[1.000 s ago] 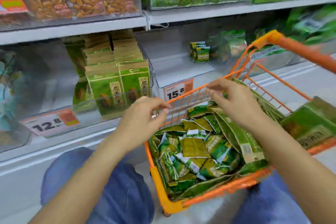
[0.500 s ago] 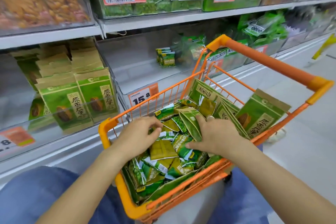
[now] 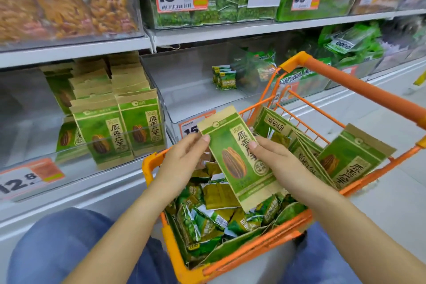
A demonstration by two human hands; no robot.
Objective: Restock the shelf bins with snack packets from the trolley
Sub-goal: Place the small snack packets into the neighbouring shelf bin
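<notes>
A shop aisle: white shelves carry clear bins with orange price tags, above a pale floor. Both forearms reach forward over an orange trolley heaped with small green packets. The left hand and right hand pinch opposite edges of a tall green seed packet, held tilted above the heap; matching packets stand in the bin left of the grip.

**Bright, even store light; blurring and bending at the edges**

Soft overhead light is falling evenly, casting faint shadows. Glare is washing over the clear bin fronts. Upper-left snack bags are smearing with blur, and shelf edges are bowing from wide-angle distortion.
</notes>
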